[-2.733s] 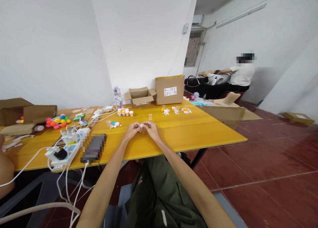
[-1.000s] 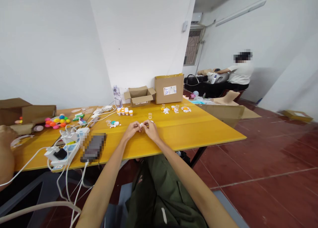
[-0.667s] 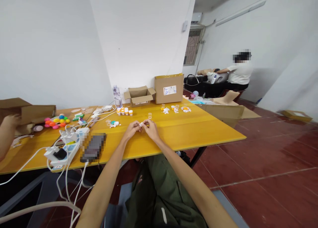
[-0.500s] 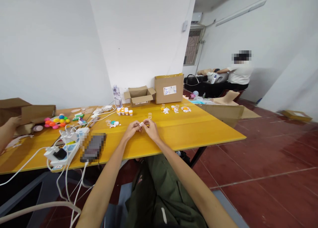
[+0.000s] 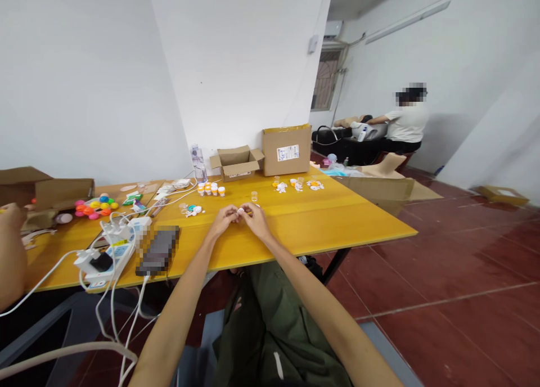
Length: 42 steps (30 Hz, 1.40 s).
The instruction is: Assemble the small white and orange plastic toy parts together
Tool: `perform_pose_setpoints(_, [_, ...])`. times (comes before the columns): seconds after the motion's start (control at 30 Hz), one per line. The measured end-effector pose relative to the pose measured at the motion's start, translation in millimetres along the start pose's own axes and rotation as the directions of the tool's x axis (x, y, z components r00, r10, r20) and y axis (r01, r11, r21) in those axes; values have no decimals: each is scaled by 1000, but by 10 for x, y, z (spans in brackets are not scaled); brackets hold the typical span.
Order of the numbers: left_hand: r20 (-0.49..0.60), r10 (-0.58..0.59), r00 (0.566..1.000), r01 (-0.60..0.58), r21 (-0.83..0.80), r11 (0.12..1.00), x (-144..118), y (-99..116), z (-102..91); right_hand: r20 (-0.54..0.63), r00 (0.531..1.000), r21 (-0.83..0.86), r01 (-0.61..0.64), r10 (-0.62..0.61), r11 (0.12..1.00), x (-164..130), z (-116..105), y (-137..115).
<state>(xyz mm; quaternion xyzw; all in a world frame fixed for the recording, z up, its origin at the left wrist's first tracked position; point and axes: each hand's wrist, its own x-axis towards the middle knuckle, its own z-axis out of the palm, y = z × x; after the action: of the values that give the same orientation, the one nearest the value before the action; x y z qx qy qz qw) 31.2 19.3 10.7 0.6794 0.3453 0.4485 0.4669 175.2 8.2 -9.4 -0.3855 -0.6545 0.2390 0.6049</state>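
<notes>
Left hand: the left hand (image 5: 223, 219) is closed in a pinch on a small white part (image 5: 241, 211), fingertips meeting those of the other hand.
Right hand: the right hand (image 5: 255, 218) is likewise pinched shut on the same small white part; what the part is, too small to tell.
Location of part: held between both hands, just above the yellow table (image 5: 320, 218), near its front middle.
Change: against the views of a second ago, hands and part sit in the same place and pose; only the co-worker's arm (image 5: 10, 252) at the left edge has shifted.
Reading: judged as fine fingertip work on the part, unfinished.
Count, vials: four orange-and-white vials (image 5: 210, 189) in a row behind the hands; one clear cup (image 5: 254, 196) beside them.
Count, boxes: two cardboard boxes (image 5: 287, 149) at the wall, one open, one taller and shut.
Count, other: one water bottle (image 5: 197, 162); one power strip (image 5: 110, 255) with several plugs; a cluster of coloured balls (image 5: 95, 207), number not clear.
Persons: one other person (image 5: 403, 125) seated well apart at the back.
</notes>
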Motion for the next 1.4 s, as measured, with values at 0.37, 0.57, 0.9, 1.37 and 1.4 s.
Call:
perform_pose_setpoints(0.37, [6, 25, 1000, -25, 27, 999, 0, -38, -22, -9, 1000, -7, 8, -9, 1000, 14, -16, 40])
perform_pose_setpoints(0.57, [14, 32, 999, -32, 30, 999, -1, -41, -19, 4, 1000, -12, 18, -18, 1000, 14, -21, 37])
perform_pose_setpoints(0.9, [12, 31, 999, -31, 36, 999, 15, -88, -18, -8, 999, -35, 32, -32, 999, 4, -24, 59])
perform_pose_setpoints(1.37, [-4, 18, 1000, -18, 35, 999, 25, -96, 6, -84, 996, 70, -23, 29, 997, 24, -16, 121])
perform_pose_setpoints(1.4, [-5, 16, 1000, -15, 41, 999, 28, -107, 1, -99, 994, 81, -26, 34, 996, 28, -17, 130])
